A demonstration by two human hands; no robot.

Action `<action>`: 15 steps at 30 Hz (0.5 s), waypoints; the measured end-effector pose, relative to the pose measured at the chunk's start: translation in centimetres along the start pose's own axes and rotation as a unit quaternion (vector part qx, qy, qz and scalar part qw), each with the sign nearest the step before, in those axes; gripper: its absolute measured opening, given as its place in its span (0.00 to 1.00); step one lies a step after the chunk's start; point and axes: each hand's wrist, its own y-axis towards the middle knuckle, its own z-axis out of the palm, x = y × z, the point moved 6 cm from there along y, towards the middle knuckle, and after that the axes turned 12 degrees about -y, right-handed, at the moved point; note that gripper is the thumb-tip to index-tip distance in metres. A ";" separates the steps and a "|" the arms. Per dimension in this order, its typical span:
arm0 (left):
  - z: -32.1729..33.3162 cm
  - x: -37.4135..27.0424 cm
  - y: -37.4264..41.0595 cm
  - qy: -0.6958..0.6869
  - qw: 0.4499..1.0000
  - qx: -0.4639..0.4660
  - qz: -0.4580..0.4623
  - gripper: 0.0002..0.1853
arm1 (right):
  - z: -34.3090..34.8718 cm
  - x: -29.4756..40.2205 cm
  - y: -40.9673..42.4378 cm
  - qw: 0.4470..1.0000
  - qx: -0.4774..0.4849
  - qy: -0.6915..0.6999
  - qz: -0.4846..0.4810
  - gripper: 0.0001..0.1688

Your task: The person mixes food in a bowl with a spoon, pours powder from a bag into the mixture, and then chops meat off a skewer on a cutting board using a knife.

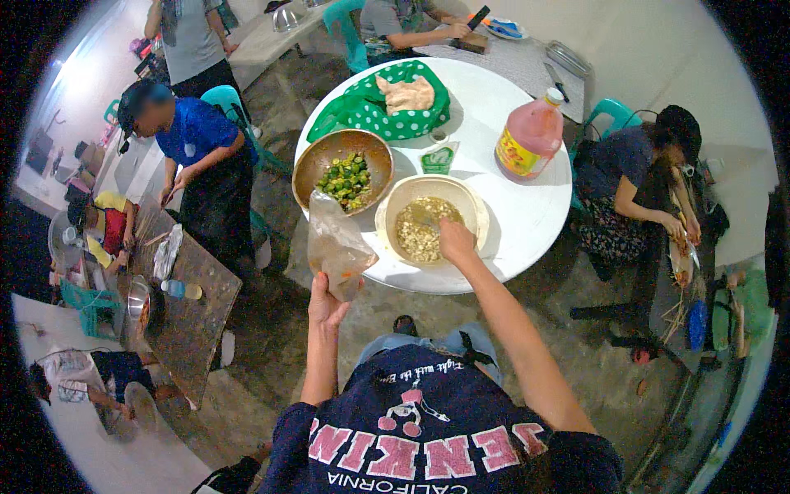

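Note:
My left hand point(330, 302) holds a clear plastic bag point(336, 247) by its lower part, at the near left edge of the round white table point(524, 228). The bag has a few orange bits at its bottom. My right hand point(458, 239) reaches into a cream plastic bowl point(484, 216), its fingers closed round a utensil that dips into pale chopped pieces in liquid point(423, 234). Most of that utensil is hidden. Behind the bag, a brown metal bowl point(303, 176) stands tilted and holds sliced green vegetables point(349, 179).
A large jug of reddish liquid point(529, 139) stands at the table's right. Farther back lie a green dotted cloth point(364, 111) and a small green-and-white packet point(439, 159). Several people work around, one at the right with a knife point(694, 250).

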 end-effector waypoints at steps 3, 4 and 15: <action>1.3 -1.2 0.5 0.096 0.993 0.050 0.044 0.34 | -0.1 0.1 0.2 1.000 0.007 -0.007 0.007 0.09; 0.9 -1.2 1.0 0.110 0.991 0.053 0.050 0.33 | -0.3 0.0 0.3 1.000 0.011 -0.012 0.008 0.09; 1.9 1.6 4.4 0.110 0.989 0.032 0.098 0.29 | -5.6 -5.2 -2.6 0.988 -0.125 -0.002 -0.089 0.08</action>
